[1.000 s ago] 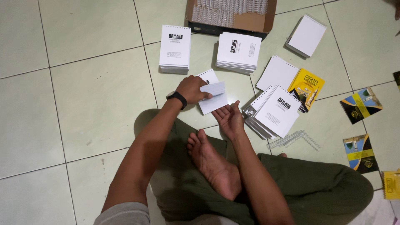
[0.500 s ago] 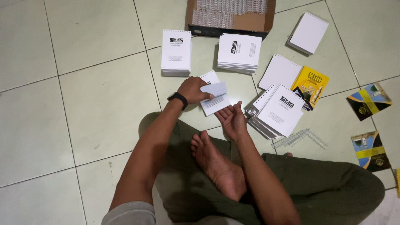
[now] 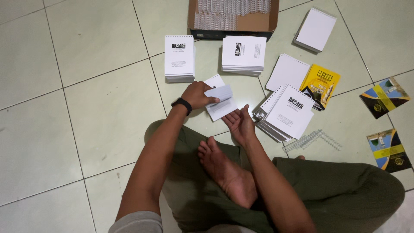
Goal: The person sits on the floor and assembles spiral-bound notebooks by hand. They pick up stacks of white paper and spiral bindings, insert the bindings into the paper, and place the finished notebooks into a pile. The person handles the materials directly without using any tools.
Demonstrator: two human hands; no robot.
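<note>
Two hands in my view, both low over the tiled floor (image 3: 86, 108) ahead of crossed legs.

Left hand (image 3: 197, 95): fingers curled and closed on a bent sheet of white paper (image 3: 220, 92), pinching its left edge so the sheet arches up. Black wristband (image 3: 181, 105) on that wrist. Under the sheet lies a small white spiral-bound notepad (image 3: 221, 108) flat on the tile, its wire edge toward the upper left; I can't tell if the lifted sheet is one of its pages or loose.

Right hand (image 3: 239, 123): open, palm up, fingers loosely spread, gripping nothing. Fingertips sit just at the notepad's lower right corner; contact not clear from here.

Outward:
- Just right of the right hand, a fanned pile of printed white booklets (image 3: 286, 113) with wire bindings, tilted.
- Below that, a loose silver binding coil (image 3: 311, 140) on the floor.
- Beyond the pile, a blank white spiral pad (image 3: 286, 71) and a yellow cover (image 3: 321, 84), overlapping.
- Above the left hand, one stack of printed white pads (image 3: 179, 58); next to it a second stack (image 3: 243, 54).
- At the top, an open cardboard box (image 3: 233, 17) holding rows of wire coils.
- Top right, another blank pad (image 3: 316, 29), well apart.
- Far right, two dark covers with yellow bands (image 3: 384, 97).
</note>
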